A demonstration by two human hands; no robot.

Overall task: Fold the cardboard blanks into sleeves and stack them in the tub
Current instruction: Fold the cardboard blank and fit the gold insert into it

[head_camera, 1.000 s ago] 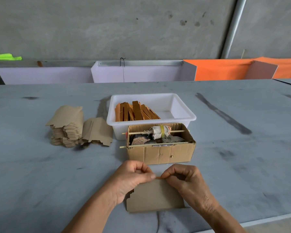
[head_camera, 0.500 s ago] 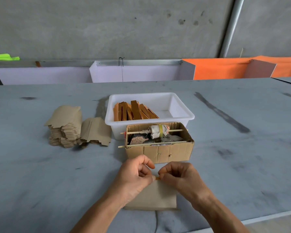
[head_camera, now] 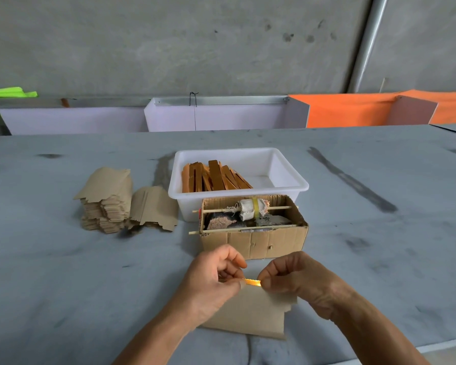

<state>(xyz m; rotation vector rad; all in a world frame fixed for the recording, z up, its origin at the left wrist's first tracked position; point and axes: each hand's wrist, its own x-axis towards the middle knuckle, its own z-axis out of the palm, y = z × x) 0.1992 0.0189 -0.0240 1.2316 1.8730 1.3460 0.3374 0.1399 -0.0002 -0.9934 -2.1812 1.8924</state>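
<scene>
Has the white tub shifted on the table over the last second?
No. The white tub sits just behind the open cardboard box, right of the stack of blanks, as before; only the head camera drifted slightly.

Both hands, left hand and right hand, pinch the top edge of one cardboard blank at the near table edge. Just beyond the grip: open cardboard box with two sticks across its top, blocks the straight path forward. White tub touching behind the box; folded sleeves fill its left half, right half free. Far left of the grip: blank stack. Right of the grip: bare table, open passage.
</scene>
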